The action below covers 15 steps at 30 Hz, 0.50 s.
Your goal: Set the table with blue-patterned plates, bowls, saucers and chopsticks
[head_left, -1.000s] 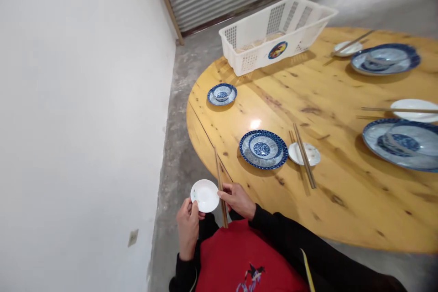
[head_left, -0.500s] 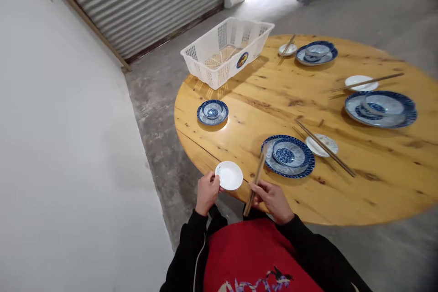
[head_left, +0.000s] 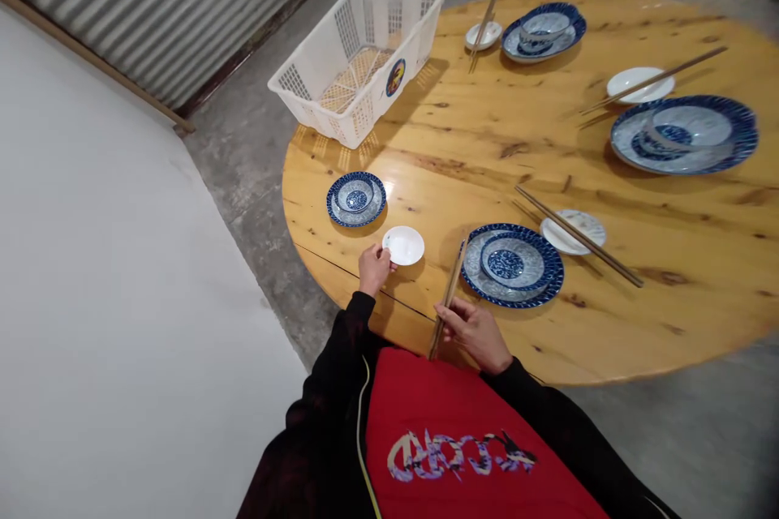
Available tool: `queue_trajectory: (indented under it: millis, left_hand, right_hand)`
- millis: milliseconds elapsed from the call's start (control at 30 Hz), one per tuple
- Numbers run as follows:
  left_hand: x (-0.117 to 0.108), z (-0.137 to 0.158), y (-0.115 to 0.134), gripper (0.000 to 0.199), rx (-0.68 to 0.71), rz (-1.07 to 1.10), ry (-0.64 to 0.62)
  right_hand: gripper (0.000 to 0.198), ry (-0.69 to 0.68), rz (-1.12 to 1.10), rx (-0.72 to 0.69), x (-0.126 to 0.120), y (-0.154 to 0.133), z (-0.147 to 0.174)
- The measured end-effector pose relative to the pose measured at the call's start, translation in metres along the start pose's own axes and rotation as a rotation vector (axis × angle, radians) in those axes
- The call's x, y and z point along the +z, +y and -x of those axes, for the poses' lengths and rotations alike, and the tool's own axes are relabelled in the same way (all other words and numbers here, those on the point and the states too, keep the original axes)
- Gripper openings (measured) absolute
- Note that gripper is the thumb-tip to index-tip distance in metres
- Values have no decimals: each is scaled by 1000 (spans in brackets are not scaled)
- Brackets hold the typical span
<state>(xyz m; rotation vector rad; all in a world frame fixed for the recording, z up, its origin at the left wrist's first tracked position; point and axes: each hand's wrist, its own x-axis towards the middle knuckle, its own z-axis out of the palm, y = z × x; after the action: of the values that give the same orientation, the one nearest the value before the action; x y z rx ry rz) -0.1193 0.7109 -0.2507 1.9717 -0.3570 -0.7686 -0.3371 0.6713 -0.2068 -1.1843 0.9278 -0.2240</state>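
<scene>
Left hand: the left hand (head_left: 373,268) grasps the near rim of a small white saucer (head_left: 403,245) between thumb and fingers; whether the saucer rests on the wood or hangs just above it cannot be told.
White saucer, location: over the near-left part of the round wooden table (head_left: 462,154), just right of the small blue-and-white plate (head_left: 356,199) and left of the near blue plate (head_left: 512,265).
Right hand: the right hand (head_left: 473,330) is clenched around a pair of wooden chopsticks (head_left: 445,300), held near their lower end at the table's near edge.
Chopsticks, lie: slanted, tips pointing up and away from the person, reaching just beside the left rim of the near blue plate.
Small blue-and-white plate: carries a small bowl in its middle; stands near the table's left edge.
Near blue plate: holds a blue-patterned bowl; beside it on the right sits a white dish (head_left: 573,229) with a second pair of chopsticks (head_left: 578,235) laid across it.
Right setting: a large blue plate (head_left: 685,135) with a bowl, a white dish (head_left: 640,84) and chopsticks across it.
Far setting: a blue plate (head_left: 544,31) with a bowl, a small white dish and chopsticks to its left.
White plastic basket (head_left: 361,57): stands on the far-left rim of the table, partly overhanging it.
Clothing: black sleeves, red apron front.
Surroundings: white wall on the left, corrugated metal shutter behind, concrete floor.
</scene>
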Motion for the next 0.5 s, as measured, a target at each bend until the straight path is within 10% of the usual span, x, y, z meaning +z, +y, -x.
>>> queue_trajectory:
  millis: [500]
  left_hand:
    - [15,-70,5,22,40,-35,-73]
  right_hand:
    - [59,276,-82,-26,27,-7,-15]
